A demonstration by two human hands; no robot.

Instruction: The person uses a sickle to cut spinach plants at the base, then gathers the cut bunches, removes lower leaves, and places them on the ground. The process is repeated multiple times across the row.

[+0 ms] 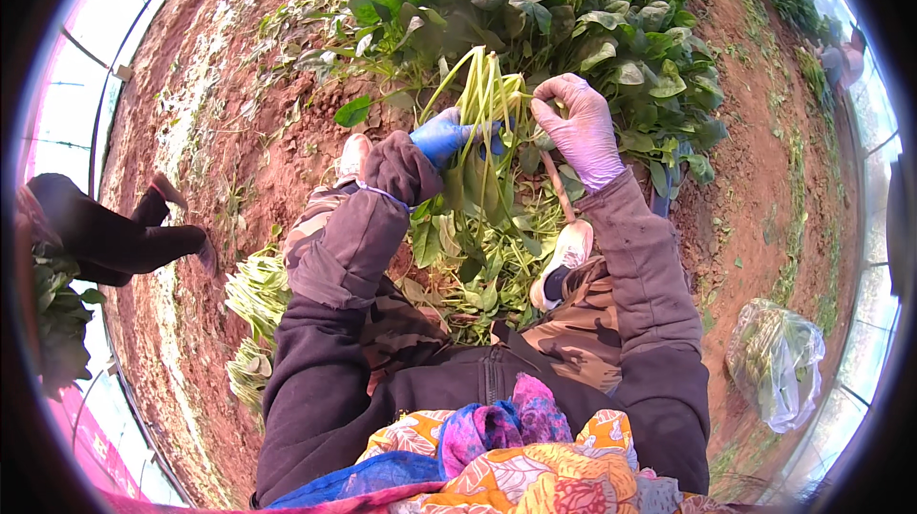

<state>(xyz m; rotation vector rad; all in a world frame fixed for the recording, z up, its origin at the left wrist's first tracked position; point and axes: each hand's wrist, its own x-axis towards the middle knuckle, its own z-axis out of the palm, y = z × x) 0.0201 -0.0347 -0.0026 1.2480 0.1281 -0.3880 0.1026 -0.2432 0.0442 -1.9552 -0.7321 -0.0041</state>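
My left hand (444,138), in a blue glove, is closed around a bunch of spinach (481,95). The bunch hangs upside down, pale stems pointing up and leaves drooping below the hand. To its right, my right hand (580,127) wears a thin, pale purple glove. Its thumb and forefinger pinch a thin stem at the edge of the bunch. A wooden handle (557,188) slants down beside the right wrist towards my shoe; the tool's other end is hidden by leaves. Loose leaves and stems (487,292) cover the ground between my feet.
Growing spinach (544,5) stands thick in front of me. Piled spinach bunches (258,295) lie by my left side. A clear plastic bag (777,363) holding greens sits at right. Another person's legs (129,231) extend in from the left; a person (842,59) is far right.
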